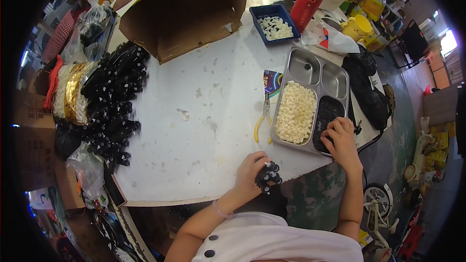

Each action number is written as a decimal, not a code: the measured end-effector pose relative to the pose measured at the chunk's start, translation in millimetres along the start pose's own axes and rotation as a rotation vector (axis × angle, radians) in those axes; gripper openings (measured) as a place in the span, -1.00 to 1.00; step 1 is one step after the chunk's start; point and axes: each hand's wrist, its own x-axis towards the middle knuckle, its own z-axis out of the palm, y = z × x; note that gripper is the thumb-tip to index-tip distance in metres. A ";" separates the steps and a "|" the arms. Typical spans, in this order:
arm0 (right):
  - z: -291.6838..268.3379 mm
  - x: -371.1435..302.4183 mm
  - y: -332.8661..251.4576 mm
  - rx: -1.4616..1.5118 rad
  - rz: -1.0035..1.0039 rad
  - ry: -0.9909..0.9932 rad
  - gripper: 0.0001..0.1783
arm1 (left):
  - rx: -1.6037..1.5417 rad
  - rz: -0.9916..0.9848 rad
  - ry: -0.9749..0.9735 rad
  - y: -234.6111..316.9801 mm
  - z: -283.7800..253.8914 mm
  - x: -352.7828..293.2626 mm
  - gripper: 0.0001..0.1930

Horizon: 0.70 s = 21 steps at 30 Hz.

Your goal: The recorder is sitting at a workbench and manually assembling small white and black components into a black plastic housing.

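Observation:
At the table's near edge, my left hand (250, 174) is closed around a bundle of black tubular parts (268, 176), whose round ends face right. Bits of white show among those ends. My right hand (341, 140) reaches into the lower right compartment of a metal divided tray (318, 76), its fingers bent together over small black pieces (328, 109). Whatever the fingertips pinch is too small to tell. Small cream-white pieces (295, 111) fill the long compartment beside it. Yellow-handled pliers (264, 119) lie just left of the tray.
A large pile of similar black parts (114, 102) covers the table's left side. An open cardboard box (184, 17) stands at the back. Behind the tray are a blue bin (275, 25) of white pieces and a red flask (307, 7). A black bag (366, 90) lies right.

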 end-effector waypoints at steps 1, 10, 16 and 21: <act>0.4 0.2 -1.7 -0.014 -0.021 0.001 -0.84 | 0.000 0.001 0.000 0.2 -0.6 0.5 -0.43; 0.7 3.3 -8.3 -0.134 -0.065 -0.075 -0.83 | -0.019 0.010 0.010 -0.9 1.0 0.7 -0.38; -1.0 6.2 -4.8 -0.115 -0.073 -0.139 -0.87 | -0.030 0.004 0.009 -1.1 1.5 -0.4 -0.38; 1.4 6.8 -9.3 -0.103 -0.092 -0.086 -0.85 | -0.017 -0.009 0.004 -0.8 0.5 -1.2 -0.40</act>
